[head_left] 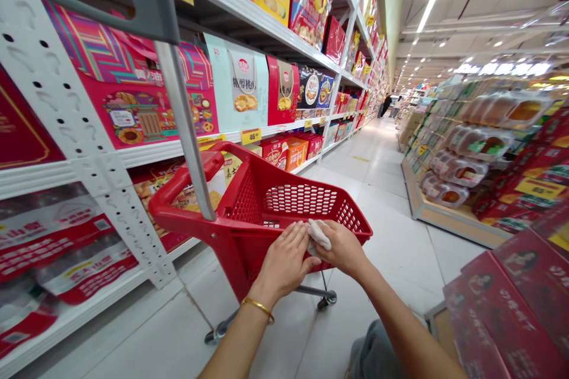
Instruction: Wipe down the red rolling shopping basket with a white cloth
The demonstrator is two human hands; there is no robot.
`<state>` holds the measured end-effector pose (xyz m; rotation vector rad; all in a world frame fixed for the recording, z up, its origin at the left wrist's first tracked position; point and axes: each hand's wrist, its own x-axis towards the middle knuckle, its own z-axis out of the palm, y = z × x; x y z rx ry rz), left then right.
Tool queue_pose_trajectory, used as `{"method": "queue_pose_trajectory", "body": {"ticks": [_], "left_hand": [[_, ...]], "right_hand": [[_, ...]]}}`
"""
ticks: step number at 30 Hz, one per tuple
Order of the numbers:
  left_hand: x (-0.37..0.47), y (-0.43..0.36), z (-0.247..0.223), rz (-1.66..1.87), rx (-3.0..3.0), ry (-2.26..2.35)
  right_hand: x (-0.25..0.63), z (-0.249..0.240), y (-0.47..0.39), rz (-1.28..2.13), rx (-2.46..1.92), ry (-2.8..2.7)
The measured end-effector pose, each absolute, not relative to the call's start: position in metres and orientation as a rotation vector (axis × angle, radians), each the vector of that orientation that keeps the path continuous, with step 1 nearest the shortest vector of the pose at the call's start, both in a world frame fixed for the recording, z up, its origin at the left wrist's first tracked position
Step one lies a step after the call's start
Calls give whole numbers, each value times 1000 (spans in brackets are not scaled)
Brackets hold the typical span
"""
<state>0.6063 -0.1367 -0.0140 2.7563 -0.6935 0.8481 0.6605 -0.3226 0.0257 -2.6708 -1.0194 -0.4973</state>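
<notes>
A red plastic shopping cart (249,213) stands on the floor in front of me, its grey handle (155,12) rising at the upper left on a metal pole. My left hand (287,254), with a gold bangle at the wrist, rests flat on the near side of the basket, fingers stretched over the rim. Close beside it, my right hand (340,246) grips a crumpled white cloth (319,234) against the same rim. The fingertips of both hands nearly meet at the cloth. Through its perforated walls, the far side of the basket (302,198) shows.
White shelving (173,148) with boxed biscuits (240,83) and bottle packs (84,249) runs along the left. On the right stand a display of bottled drinks (471,142) and red cartons (489,302). A tiled aisle (377,172) leads away to distant people (386,105).
</notes>
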Motion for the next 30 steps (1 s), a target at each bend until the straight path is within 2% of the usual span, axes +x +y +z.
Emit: {"method": "queue_pose_trajectory", "body": {"ticks": [19,30], "left_hand": [[611,-138,-20,862,2768,-672],[610,-138,-14,818,2759,-637]], "right_hand": [[678,11,-363,-697,-2526,-995],[654,2,-311,-788,-2496,-1082]]}}
